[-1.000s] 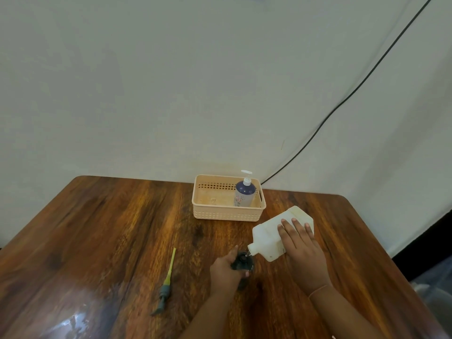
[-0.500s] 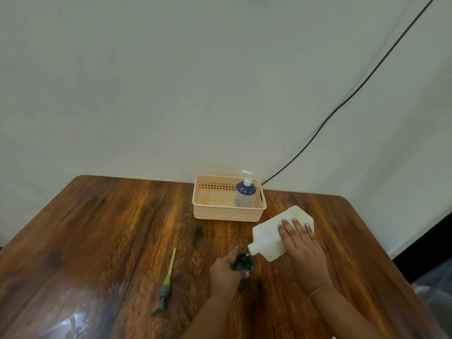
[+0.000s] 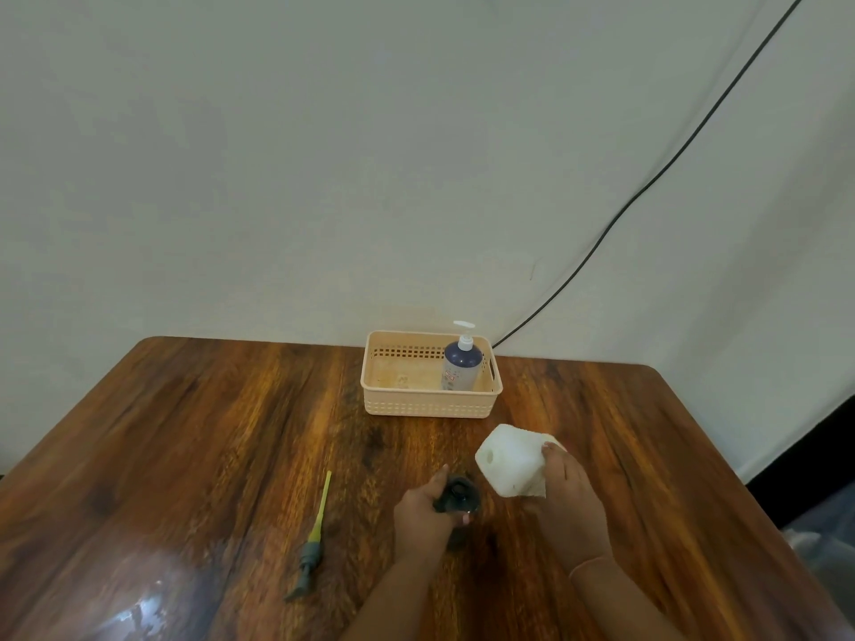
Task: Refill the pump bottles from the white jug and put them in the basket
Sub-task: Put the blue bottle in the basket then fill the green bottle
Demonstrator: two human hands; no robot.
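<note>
On the wooden surface (image 3: 185, 432) the left hand (image 3: 423, 513) has its grip closed around a small dark bottle (image 3: 458, 495) that stands upright with its mouth open to the camera; the fingers wrap its near side and the thumb reaches up along its left edge. Just to the right, the right hand (image 3: 562, 497) has its grip closed on the white jug (image 3: 509, 458), which is tipped with its round opening facing left and toward the camera, just above and to the right of the dark bottle's mouth and apart from it. The jug is motion-blurred, so whether its base touches the surface cannot be told, and no liquid can be made out between the two openings. A thin band circles the right wrist. At the far side of the surface, near the wall, sits a peach basket (image 3: 430, 407) with perforated sides; inside it, in the right-hand end, a dark blue pump bottle (image 3: 460, 367) with a white pump head stands upright. Well to the left of the hands lies a loose pump top (image 3: 314, 538), its grey head toward the camera and its yellow-green tube pointing away. A black cable (image 3: 647, 187) runs diagonally down the pale wall to behind the basket.
</note>
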